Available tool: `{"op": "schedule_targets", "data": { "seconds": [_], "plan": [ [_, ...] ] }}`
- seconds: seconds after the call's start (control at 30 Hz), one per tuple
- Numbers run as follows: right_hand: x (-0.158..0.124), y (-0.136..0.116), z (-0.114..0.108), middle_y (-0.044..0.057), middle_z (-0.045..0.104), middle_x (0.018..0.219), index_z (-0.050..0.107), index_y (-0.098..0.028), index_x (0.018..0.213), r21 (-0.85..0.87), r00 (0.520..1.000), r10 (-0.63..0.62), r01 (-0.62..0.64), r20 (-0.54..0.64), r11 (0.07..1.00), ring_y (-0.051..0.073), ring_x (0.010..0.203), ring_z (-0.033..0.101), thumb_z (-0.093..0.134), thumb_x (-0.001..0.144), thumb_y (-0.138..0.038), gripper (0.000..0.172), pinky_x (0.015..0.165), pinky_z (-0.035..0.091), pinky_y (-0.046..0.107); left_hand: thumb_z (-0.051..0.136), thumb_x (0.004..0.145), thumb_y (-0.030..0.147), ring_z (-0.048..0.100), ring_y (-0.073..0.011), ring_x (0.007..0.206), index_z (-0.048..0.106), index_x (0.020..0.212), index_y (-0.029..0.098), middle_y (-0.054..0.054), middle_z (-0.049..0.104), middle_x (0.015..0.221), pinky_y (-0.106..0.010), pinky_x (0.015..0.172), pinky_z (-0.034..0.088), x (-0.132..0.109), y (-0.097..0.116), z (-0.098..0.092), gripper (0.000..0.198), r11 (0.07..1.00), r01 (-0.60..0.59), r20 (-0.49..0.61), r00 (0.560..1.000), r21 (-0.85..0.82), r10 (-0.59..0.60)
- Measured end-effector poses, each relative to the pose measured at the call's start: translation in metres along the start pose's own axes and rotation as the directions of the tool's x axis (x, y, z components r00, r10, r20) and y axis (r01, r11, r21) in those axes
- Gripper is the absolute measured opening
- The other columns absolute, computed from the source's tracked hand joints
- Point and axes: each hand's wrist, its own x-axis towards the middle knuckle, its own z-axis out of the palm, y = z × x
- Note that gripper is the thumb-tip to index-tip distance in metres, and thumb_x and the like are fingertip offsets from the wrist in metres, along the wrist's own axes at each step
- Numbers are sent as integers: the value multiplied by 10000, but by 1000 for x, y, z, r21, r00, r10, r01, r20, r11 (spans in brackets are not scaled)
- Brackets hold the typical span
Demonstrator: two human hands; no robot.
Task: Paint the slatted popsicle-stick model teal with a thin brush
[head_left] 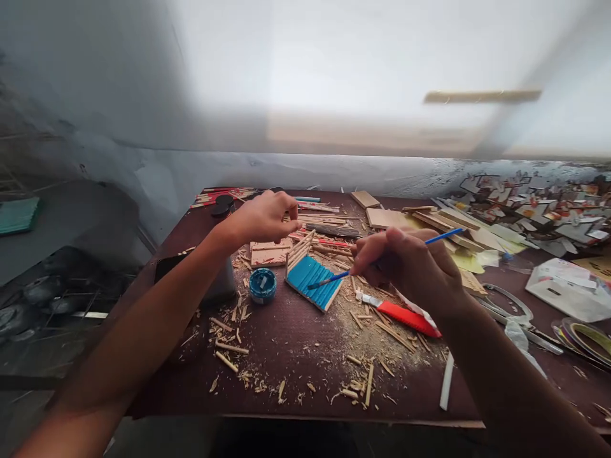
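My right hand is closed around a thin blue paintbrush. The bristles rest on the blue-painted slats of a small wooden model, whose bare stick side stands up at its back left. Above and behind that side hangs my left hand, fingers loosely bent and apart, with nothing visible in them. Just left of the model stands an open jar of blue paint.
A red utility knife lies right of the model among shavings and stick offcuts. Wood pieces and thin sticks lie behind. Scissors and tape rolls are at the right. A dark container stands behind my left forearm.
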Motion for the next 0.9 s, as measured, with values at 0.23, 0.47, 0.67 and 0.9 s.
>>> {"op": "schedule_targets", "data": {
  "seconds": [0.23,0.47,0.67,0.9],
  "plan": [
    [38,-8,64,-34,508,603,642,-174,740,-333,930,-147,264,337,905,84,550,414,412,1159,-409,533,573,336,306,692,914,268,460,-144,647,733,878,193,14,531,644,-335,662,309,-2,-1,-15,92,996,0,-232,972,90,21],
    [52,44,85,-52,371,586,339,-247,671,-468,900,60,166,432,868,118,544,303,335,1160,-470,537,611,244,367,704,912,241,449,-153,645,720,858,192,-1,524,655,-351,663,306,5,-11,-17,74,997,-22,-230,973,71,38],
    [52,43,75,-21,517,598,512,-216,685,-412,902,57,139,429,900,113,547,376,340,1158,-499,577,591,300,346,720,890,236,497,-165,666,731,829,193,-15,577,667,-340,651,327,8,-11,-13,76,998,-27,-130,991,60,34],
    [21,-8,19,30,639,638,800,-243,816,-239,995,-89,98,49,966,133,544,539,528,1103,-533,490,506,371,339,750,880,237,483,-153,640,775,873,184,-11,592,663,-331,650,334,14,-12,-4,59,999,-18,-102,995,37,21]
  ]
}}
